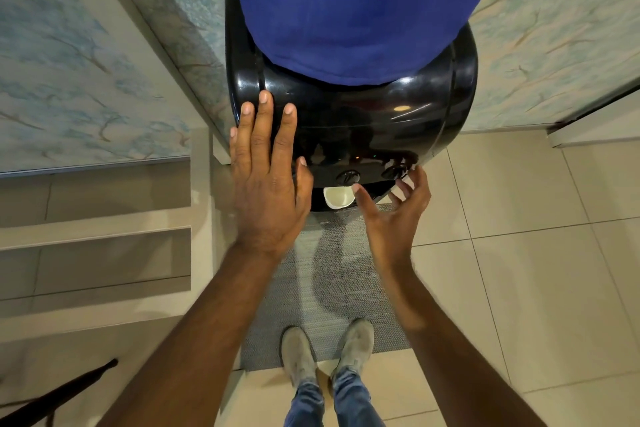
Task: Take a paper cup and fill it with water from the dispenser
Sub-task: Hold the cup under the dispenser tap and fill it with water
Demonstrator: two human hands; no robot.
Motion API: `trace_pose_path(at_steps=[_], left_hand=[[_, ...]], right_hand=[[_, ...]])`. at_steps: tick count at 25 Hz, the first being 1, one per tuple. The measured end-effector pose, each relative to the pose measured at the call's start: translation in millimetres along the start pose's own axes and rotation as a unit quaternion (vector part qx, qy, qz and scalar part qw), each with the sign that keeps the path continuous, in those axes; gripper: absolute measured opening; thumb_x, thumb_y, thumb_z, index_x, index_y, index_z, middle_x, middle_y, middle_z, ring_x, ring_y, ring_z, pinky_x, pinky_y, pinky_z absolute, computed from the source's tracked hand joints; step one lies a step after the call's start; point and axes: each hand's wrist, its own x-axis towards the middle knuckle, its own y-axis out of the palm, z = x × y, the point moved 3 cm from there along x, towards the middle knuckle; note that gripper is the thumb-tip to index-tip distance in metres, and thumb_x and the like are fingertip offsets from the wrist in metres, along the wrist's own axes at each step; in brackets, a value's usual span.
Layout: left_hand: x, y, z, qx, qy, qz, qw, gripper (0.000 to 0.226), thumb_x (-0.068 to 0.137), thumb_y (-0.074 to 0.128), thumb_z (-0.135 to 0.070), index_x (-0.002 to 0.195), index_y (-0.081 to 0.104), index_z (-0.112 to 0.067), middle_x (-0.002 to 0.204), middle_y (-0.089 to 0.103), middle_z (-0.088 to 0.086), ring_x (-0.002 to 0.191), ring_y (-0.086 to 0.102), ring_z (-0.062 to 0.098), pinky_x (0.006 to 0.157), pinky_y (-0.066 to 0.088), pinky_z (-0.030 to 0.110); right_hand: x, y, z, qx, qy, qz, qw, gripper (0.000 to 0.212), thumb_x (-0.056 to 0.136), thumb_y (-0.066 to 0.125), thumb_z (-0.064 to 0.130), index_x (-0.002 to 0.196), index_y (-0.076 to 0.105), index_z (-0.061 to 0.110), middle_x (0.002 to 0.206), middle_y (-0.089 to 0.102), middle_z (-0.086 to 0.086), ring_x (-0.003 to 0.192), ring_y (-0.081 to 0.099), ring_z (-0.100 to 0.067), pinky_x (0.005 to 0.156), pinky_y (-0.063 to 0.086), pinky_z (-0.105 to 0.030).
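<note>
Head view shows the paper cup [338, 197] already standing under the dispenser [353, 121] taps, seemingly unfilled, left hand [268, 177] flat on top, right hand [394, 211] loose-fingered, grasping nothing.

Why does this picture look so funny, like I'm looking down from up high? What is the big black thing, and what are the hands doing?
A camera on the person's head looks down, so you see arms and shoes below. The black thing is a water dispenser with a blue-covered bottle on top. The left hand lies flat on the dispenser, holding nothing. The right hand is open beside a paper cup standing under the taps. Neither hand holds the cup. A grey mat covers the floor.
</note>
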Motion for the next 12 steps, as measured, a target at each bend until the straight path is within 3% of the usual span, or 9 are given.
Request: trace_pose_path(at_steps=[6,12], left_hand=[[-0.1,0.1,-0.2,0.001,-0.001,0.005,1.000,0.067,0.098,0.054,-0.017,0.160,0.030,-0.012,0.170,0.020,0.018,0.159,0.012,0.034,0.126,0.025,0.060],[0.4,1.1,1.2,0.005,0.001,0.007,1.000,0.067,0.099,0.053,-0.019,0.161,0.029,-0.012,0.170,0.021,0.018,0.159,0.011,0.033,0.126,0.025,0.060]], right_hand=[[3.3,10.8,4.7,-0.005,-0.003,0.010,1.000,0.112,0.070,0.097,0.027,0.158,0.028,0.020,0.151,0.029,0.003,0.141,0.041,-0.014,0.120,0.042,-0.039],[6.7,16.7,-1.2,0.013,0.006,-0.019,1.000,0.114,0.067,0.098,0.036,0.156,0.028,0.023,0.141,0.031,0.021,0.137,0.043,-0.005,0.121,0.042,-0.040]])
